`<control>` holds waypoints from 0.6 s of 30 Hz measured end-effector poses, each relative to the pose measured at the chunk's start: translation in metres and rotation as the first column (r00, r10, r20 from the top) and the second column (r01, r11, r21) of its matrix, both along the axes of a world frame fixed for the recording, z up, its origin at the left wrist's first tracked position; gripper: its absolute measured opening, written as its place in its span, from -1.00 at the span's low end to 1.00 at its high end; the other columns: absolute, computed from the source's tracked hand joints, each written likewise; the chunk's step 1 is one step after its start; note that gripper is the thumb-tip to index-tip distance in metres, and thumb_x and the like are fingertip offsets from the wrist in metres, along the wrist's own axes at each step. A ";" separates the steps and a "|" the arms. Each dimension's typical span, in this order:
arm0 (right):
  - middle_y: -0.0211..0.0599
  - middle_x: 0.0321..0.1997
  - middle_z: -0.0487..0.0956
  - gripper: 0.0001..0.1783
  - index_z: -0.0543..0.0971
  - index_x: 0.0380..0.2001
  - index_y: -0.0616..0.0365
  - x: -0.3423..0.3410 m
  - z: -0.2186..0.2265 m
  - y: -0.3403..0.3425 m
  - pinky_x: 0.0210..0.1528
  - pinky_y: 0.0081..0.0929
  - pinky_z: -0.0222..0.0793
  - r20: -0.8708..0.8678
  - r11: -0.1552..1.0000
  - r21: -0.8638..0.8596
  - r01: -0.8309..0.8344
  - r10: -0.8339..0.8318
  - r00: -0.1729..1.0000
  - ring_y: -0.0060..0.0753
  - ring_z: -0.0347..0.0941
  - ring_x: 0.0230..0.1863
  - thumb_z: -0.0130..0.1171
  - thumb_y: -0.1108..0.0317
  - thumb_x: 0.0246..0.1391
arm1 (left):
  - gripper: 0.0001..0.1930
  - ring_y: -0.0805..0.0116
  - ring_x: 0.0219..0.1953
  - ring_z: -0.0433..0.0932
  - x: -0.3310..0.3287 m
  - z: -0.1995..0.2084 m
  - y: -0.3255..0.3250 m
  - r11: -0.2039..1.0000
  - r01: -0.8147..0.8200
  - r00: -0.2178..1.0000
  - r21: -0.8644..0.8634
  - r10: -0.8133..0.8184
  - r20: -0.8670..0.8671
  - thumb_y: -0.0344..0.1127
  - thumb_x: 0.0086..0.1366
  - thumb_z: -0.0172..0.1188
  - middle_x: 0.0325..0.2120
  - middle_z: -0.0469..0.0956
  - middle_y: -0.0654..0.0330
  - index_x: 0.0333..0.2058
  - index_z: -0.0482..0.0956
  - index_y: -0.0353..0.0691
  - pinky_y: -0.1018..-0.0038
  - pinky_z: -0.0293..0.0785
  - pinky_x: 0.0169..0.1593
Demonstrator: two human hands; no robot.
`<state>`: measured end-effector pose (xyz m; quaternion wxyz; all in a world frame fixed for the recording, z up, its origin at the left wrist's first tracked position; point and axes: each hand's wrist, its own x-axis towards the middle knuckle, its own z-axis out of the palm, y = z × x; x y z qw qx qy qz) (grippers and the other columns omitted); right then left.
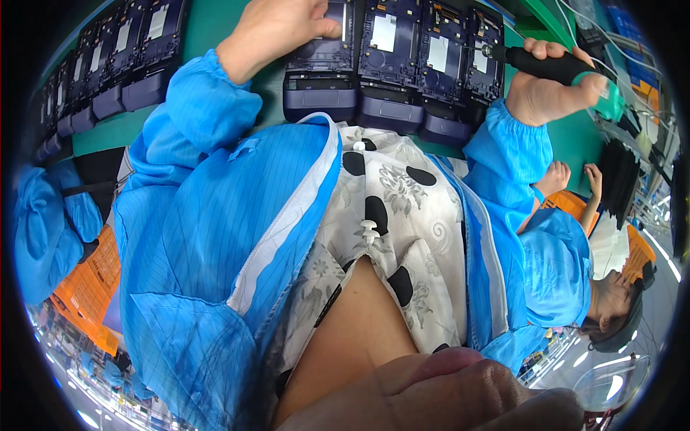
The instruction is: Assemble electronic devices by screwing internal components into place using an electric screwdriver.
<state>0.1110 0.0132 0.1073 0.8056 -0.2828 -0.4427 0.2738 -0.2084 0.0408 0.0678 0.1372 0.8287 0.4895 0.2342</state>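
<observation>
My right hand [550, 90] is wrapped round a black and green electric screwdriver [528, 63]. The bit points left, over the right-hand units of a row of dark purple device housings [388, 72]. Whether the tip touches a screw is too small to tell. My left hand [277, 32] is over the leftmost housing [320, 90] of this row, thumb and fingers curled in. Its fingertips are partly cut off by the upper edge, and what they pinch, if anything, cannot be made out. The housings lie open side up, with pale rectangular labels and small boards showing.
Another row of similar housings [108, 72] stands to the left on the green work surface [269, 82]. Cables [618, 43] and a blue bin [625, 29] are at the far right. A co-worker in blue [560, 251] sits at right, hands on the bench; another blue sleeve [47, 223] shows at left.
</observation>
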 end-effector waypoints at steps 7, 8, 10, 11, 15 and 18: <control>-0.20 -0.58 0.47 -0.45 0.45 -0.24 0.08 0.001 -0.014 0.013 -0.41 -0.18 0.42 -0.015 1.000 0.003 -0.023 0.023 1.000 -0.24 0.42 -0.57 0.07 -0.23 0.09 | -0.70 0.32 -0.58 0.45 -0.054 0.007 0.008 0.957 -0.232 0.940 -0.175 0.174 -0.294 -0.12 0.18 0.33 -0.67 0.45 0.10 -0.49 0.52 -0.24 0.37 0.35 -0.50; -0.21 -0.57 0.47 -0.44 0.45 -0.25 0.07 0.006 -0.013 0.012 -0.41 -0.18 0.42 -0.008 1.000 -0.013 -0.014 0.014 1.000 -0.24 0.42 -0.56 0.08 -0.25 0.08 | -0.71 0.42 -0.55 0.50 -0.056 0.000 0.014 0.956 -0.244 0.888 -0.161 0.154 -0.433 -0.08 0.21 0.34 -0.64 0.50 0.15 -0.33 0.63 -0.19 0.46 0.37 -0.53; -0.22 -0.57 0.47 -0.43 0.46 -0.26 0.06 0.015 -0.011 0.007 -0.41 -0.19 0.42 -0.003 1.000 -0.028 0.002 -0.002 1.000 -0.24 0.42 -0.56 0.09 -0.27 0.07 | -0.67 0.36 -0.58 0.45 -0.053 -0.020 0.010 0.985 -0.101 0.969 -0.141 0.065 -0.240 -0.04 0.12 0.38 -0.68 0.45 0.13 -0.37 0.62 -0.21 0.39 0.30 -0.53; -0.22 -0.57 0.47 -0.40 0.47 -0.27 0.04 0.018 -0.009 0.005 -0.41 -0.19 0.41 -0.045 0.999 -0.032 -0.027 0.026 0.999 -0.24 0.41 -0.56 0.09 -0.32 0.04 | -0.62 0.30 -0.61 0.41 -0.050 -0.019 0.003 0.996 0.020 0.999 -0.093 -0.024 -0.044 0.00 0.03 0.43 -0.72 0.41 0.12 -0.40 0.62 -0.22 0.32 0.23 -0.52; -0.26 -0.59 0.45 -0.29 0.49 -0.32 -0.02 0.032 0.010 -0.013 -0.40 -0.14 0.37 -0.152 1.000 -0.014 -0.021 0.019 0.988 -0.24 0.39 -0.57 0.07 -0.50 -0.08 | -0.57 0.29 -0.62 0.40 -0.037 -0.020 0.009 0.997 0.062 0.993 -0.038 -0.066 -0.093 0.00 0.00 0.44 -0.70 0.43 0.14 -0.35 0.63 -0.27 0.34 0.28 -0.50; -0.25 -0.57 0.47 -0.25 0.50 -0.36 -0.06 0.053 0.024 -0.031 -0.39 -0.16 0.36 -0.228 1.000 -0.015 0.009 -0.012 0.974 -0.24 0.41 -0.55 0.11 -0.56 -0.22 | -0.56 0.36 -0.61 0.39 -0.036 -0.023 0.014 0.982 0.099 0.994 -0.159 -0.105 -0.025 -0.01 -0.01 0.45 -0.70 0.42 0.18 -0.33 0.64 -0.28 0.36 0.28 -0.50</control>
